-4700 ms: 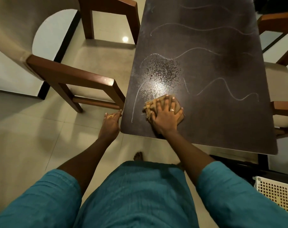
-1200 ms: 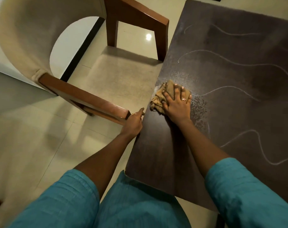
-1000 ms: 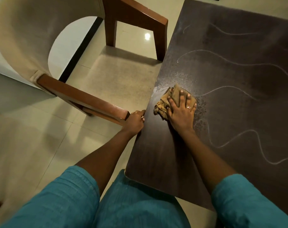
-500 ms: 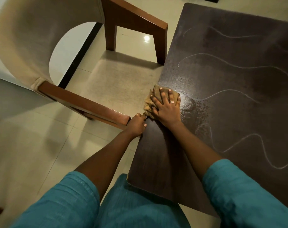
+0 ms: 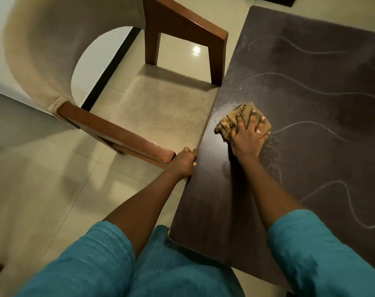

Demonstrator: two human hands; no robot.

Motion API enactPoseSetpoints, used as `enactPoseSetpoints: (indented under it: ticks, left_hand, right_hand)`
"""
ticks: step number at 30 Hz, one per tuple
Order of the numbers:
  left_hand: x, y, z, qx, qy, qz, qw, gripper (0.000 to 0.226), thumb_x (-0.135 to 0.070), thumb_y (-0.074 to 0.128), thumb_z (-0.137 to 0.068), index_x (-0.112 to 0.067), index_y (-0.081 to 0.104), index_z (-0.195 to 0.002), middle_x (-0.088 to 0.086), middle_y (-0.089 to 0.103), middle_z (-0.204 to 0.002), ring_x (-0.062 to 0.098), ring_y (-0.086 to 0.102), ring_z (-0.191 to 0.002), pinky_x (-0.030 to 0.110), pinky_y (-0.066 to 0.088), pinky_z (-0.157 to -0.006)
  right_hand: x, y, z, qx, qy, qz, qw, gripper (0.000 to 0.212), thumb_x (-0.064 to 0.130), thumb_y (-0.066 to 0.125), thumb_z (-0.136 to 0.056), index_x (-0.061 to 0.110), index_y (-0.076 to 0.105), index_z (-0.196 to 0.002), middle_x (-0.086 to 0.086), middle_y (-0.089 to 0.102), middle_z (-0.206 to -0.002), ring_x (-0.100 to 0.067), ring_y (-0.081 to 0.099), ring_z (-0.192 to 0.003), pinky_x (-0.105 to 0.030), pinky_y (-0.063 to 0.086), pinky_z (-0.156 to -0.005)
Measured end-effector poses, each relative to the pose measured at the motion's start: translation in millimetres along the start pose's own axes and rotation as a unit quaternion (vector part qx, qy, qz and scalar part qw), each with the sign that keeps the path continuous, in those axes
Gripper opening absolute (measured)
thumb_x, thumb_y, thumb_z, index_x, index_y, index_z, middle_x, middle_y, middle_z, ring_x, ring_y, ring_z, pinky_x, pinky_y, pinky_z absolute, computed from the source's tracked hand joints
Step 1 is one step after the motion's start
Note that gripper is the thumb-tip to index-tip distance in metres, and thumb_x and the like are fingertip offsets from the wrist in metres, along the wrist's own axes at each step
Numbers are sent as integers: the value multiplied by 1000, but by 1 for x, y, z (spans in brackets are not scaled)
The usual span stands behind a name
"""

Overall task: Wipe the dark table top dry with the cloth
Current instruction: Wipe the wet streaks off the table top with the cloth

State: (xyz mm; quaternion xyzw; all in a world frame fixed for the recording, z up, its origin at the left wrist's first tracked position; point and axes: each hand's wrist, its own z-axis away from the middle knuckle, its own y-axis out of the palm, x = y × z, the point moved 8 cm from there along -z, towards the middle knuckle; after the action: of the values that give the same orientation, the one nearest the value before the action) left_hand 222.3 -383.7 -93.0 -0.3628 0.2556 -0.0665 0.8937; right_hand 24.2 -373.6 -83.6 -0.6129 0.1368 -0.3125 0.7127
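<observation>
Head view, worktop: We look down on the dark worktop. Pale wavy streaks run over its far part.
Head view, cloth: The tan cloth lies bunched on the worktop near its left edge, just beside the chair.
Head view, right hand: Our right hand lies flat on the cloth with its fingers spread, pressing it down.
Head view, left hand: Our left hand curls over the worktop's left edge, thumb on top, next to the chair's armrest.
Head view, wet patch: Fine droplets speckle the surface just right of the cloth. The strip nearest us looks smooth.
Step in hand: We judge we are drying the left side, with most of the far surface not yet done.
Doing it well: We should hold the palm flat and the pressure even, and overlap our strokes toward the droplets. We should refold the cloth once it is soaked.
Risk: A bunched cloth touches little of the surface and may only smear the water into new streaks.
</observation>
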Motion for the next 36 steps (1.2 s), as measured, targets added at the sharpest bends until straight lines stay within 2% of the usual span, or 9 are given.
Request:
enactPoseSetpoints:
  ticks: [6, 10, 13, 18, 22, 26, 30, 33, 36]
  left_hand:
    - [-1, -3, -5, 5, 11, -7, 1000, 39, -13, 50, -91, -5, 45, -128, 21, 43, -126, 36, 52, -111, 43, 44, -99]
    - [-2, -5, -7, -2, 23, -11, 1000, 35, -12, 49, -91, -3, 49, -125, 21, 45, -124, 35, 52, -109, 37, 43, -93]
    - [-1, -4, -9, -8, 25, -17, 1000, 35, -12, 50, -92, -5, 48, -126, 19, 46, -125, 33, 53, -108, 37, 44, -92]
    - [0, -2, -10, -6, 22, -26, 999, 34, -13, 51, -92, -5, 48, -125, 19, 45, -125, 32, 54, -108, 37, 45, -93]
    - [0, -3, -10, -9, 22, -30, 999, 30, -11, 50, -92, -3, 50, -121, 20, 46, -124, 33, 54, -107, 36, 44, -90]
    - [-1, -3, -9, -10, 24, -28, 999, 28, -11, 50, -92, -3, 52, -119, 19, 47, -124, 32, 55, -106, 37, 45, -92]
    - [-1, -3, -8, -18, 21, -31, 999, 28, -13, 50, -92, -4, 51, -118, 19, 47, -123, 34, 55, -108, 40, 47, -92]
    - [-2, -1, -5, -14, 20, -31, 999, 31, -18, 48, -92, -6, 49, -121, 19, 49, -122, 35, 54, -109, 44, 47, -93]
    - [-2, 0, -3, -14, 30, -24, 999, 30, -15, 50, -90, -7, 47, -119, 19, 55, -120, 35, 56, -108, 47, 50, -90]
  right_hand:
    - [36, 17, 41, 0, -75, 32, 997, 51, 46, 41, -94, 34, 36, -143, -5, 13, -159, -37, -1, -146, -66, 3, -109]
    - [65, 18, 28, 22, -139, 53, 989, 51, 52, 32, -96, 40, 28, -145, -2, 9, -160, -34, -7, -146, -63, -6, -110]
    - [70, 15, 4, 37, -145, 50, 987, 53, 53, 28, -97, 40, 20, -148, -1, 0, -161, -33, -11, -146, -63, -5, -110]
    - [44, 9, -20, 37, -85, 41, 995, 56, 52, 25, -97, 37, 10, -150, -3, -7, -160, -34, -11, -145, -63, -1, -111]
    - [8, 4, -7, 12, -6, 25, 1000, 57, 49, 29, -97, 35, 14, -150, -4, -4, -161, -36, -7, -146, -65, 1, -112]
    - [-3, 8, 29, -5, 34, 16, 999, 56, 46, 36, -95, 34, 24, -148, -4, 1, -161, -37, -4, -146, -65, 4, -111]
    - [26, 24, 74, 4, -52, 28, 998, 51, 47, 35, -91, 34, 42, -140, -6, 22, -157, -38, 10, -145, -66, 9, -108]
    - [36, 32, 102, 21, -139, 52, 989, 54, 49, 30, -85, 32, 54, -131, -8, 40, -149, -40, 28, -139, -69, 23, -102]
    - [18, 33, 117, 27, -196, 89, 976, 51, 48, 35, -85, 33, 55, -130, -7, 43, -147, -40, 36, -136, -67, 33, -96]
